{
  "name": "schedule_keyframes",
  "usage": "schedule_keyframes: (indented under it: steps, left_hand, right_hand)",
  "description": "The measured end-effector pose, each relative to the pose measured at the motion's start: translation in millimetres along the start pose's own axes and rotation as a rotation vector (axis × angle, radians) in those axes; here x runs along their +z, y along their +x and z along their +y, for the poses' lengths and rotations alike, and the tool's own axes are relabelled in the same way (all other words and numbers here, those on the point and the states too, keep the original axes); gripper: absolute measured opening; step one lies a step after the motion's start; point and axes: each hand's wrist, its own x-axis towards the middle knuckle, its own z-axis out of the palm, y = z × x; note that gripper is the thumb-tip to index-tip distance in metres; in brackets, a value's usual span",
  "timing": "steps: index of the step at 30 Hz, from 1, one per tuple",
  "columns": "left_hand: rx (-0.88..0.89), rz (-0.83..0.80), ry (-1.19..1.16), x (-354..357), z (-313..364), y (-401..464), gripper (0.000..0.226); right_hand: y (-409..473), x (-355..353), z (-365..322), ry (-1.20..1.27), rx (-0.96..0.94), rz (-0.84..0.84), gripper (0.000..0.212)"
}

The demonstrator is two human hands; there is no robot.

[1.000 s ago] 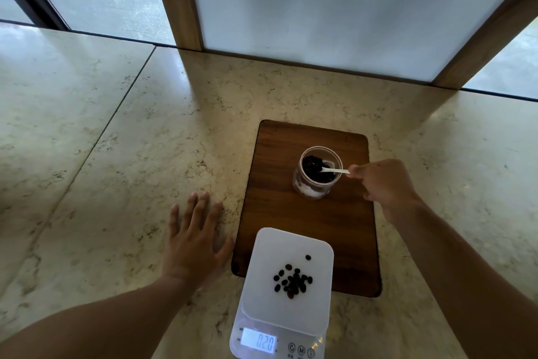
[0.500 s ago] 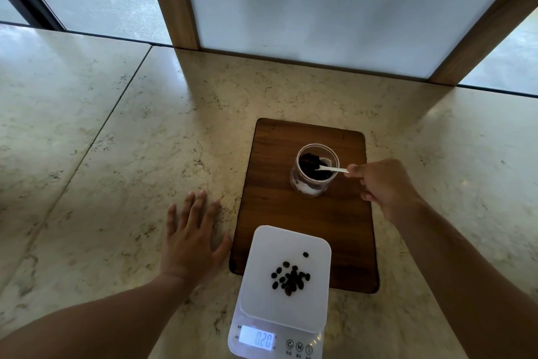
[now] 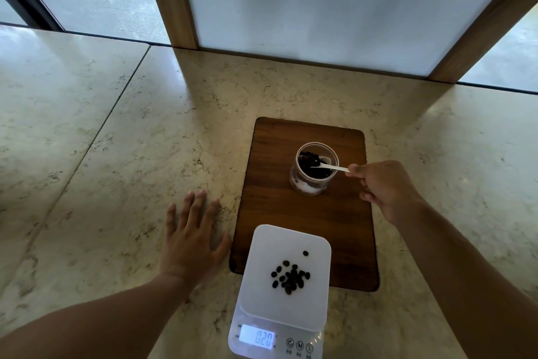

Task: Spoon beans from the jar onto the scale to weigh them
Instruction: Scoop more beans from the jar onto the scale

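A clear jar (image 3: 315, 184) with dark beans inside stands on a dark wooden board (image 3: 291, 213). My right hand (image 3: 384, 187) is to the right of the jar, pinching the handle of a small white spoon (image 3: 334, 167) whose bowl dips into the beans. In front of the board a white digital scale (image 3: 288, 254) carries a small heap of dark beans (image 3: 291, 277), one lying a little apart; its lit display (image 3: 257, 337) reads 0.20. My left hand (image 3: 190, 239) rests flat on the counter left of the board, fingers spread, holding nothing.
The marble counter (image 3: 116, 154) stretches wide to the left and right. Behind the board stands a frosted white panel (image 3: 320, 9) in a wooden frame (image 3: 171, 0), with windows on both sides.
The spoon's bowl has pushed a little deeper into the jar's beans. The left hand, the scale and its reading are the same.
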Motion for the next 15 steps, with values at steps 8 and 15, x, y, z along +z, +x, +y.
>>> schedule_keyframes:
  steps: [8, 15]
  left_hand:
    - [-0.004, 0.002, -0.013, -1.2, 1.0, 0.5, 0.076]
    - [-0.010, -0.003, -0.015, -1.1, 1.1, -0.4, 0.075]
  right_hand:
    - [-0.8, -3.5, 0.4, 0.021, -0.001, 0.001, 0.014]
    - [-2.2, -9.3, 3.6, 0.046, -0.003, 0.000, 0.012]
